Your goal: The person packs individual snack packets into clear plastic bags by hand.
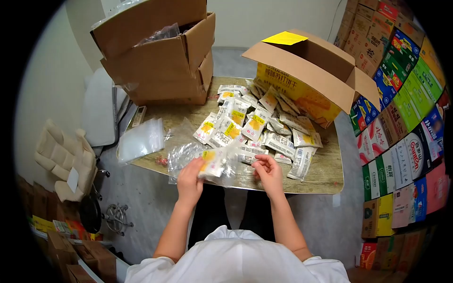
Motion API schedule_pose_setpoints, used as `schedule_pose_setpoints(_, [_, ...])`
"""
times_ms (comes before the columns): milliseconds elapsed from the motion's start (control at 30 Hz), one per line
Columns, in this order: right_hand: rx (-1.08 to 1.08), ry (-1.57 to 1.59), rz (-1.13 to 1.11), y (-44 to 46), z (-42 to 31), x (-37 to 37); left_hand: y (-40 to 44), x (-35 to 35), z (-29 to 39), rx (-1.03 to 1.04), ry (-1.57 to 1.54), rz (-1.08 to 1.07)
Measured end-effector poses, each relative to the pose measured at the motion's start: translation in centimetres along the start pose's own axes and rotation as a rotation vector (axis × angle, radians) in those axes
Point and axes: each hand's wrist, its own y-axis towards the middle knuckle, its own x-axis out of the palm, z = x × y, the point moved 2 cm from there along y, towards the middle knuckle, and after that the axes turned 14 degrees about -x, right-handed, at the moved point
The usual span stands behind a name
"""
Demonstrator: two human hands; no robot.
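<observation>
My left hand (190, 182) is closed on a white-and-yellow snack packet (213, 162) near the table's front edge. A clear plastic bag (181, 158) lies around and under that packet; whether the packet is inside it, I cannot tell. To the right, my right hand (269, 175) is beside the heap, its fingers loosely curled and apart, with nothing visible in them. The heap of snack packets (255, 121) covers the middle of the table, some lying with their yellow print up. A stack of flat clear bags (141, 140) rests at the table's left.
An open yellow-printed carton (295, 92) stands tilted at the table's back right. Stacked brown cardboard boxes (155, 70) stand at the back left. A cream office chair (66, 158) is on the floor at left, and piled product cartons (401, 155) line the right side.
</observation>
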Motion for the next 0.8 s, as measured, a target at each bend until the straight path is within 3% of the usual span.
schedule_pose_setpoints(100, [-0.002, 0.042, 0.03, -0.1, -1.5, -0.1, 0.9, -1.6, 0.7, -0.138, -0.217, 0.107])
schedule_pose_setpoints(167, [0.019, 0.019, 0.015, -0.2, -2.6, -0.1, 0.8, -2.3, 1.4, -0.382, -0.644, 0.057])
schedule_pose_setpoints(233, [-0.001, 0.009, -0.03, -0.1, -3.1, 0.0, 0.6, -2.4, 3.3, -0.343, -0.743, 0.036])
schedule_pose_setpoints(300, [-0.091, 0.122, -0.107, -0.2, -4.5, 1.1, -0.1, -1.2, 4.7, -0.662, -1.405, -0.137])
schedule_pose_setpoints(367, [-0.117, 0.154, -0.179, -0.1, -5.4, 1.4, -1.1, -0.1, 4.7, -0.757, -1.503, -0.496])
schedule_pose_setpoints(433, [-0.192, 0.176, -0.181, -0.2, -6.6, 2.2, -2.0, 0.9, 5.5, -0.788, -1.529, -0.568])
schedule_pose_setpoints(567, [-0.01, 0.209, -0.116, 0.0, -5.6, 1.2, -2.7, 2.0, 6.2, -0.785, -1.577, -0.642])
schedule_pose_setpoints(633, [-0.044, 0.245, -0.076, 0.2, -5.1, 1.3, -3.2, 2.6, 6.0, -0.706, -1.467, -0.684])
schedule_pose_setpoints(700, [-0.112, 0.291, 0.101, 0.6, -4.6, 1.4, -3.9, 2.7, 6.4, -0.486, -1.232, -0.712])
schedule_pose_setpoints(767, [-0.145, 0.277, 0.189, 1.4, -3.8, 1.0, -3.2, 2.2, 8.0, 0.042, -1.151, -0.904])
schedule_pose_setpoints(800, [-0.017, 0.367, 0.167, 1.7, -3.4, 0.6, -2.3, 1.1, 9.2, 0.129, -1.041, -0.901])
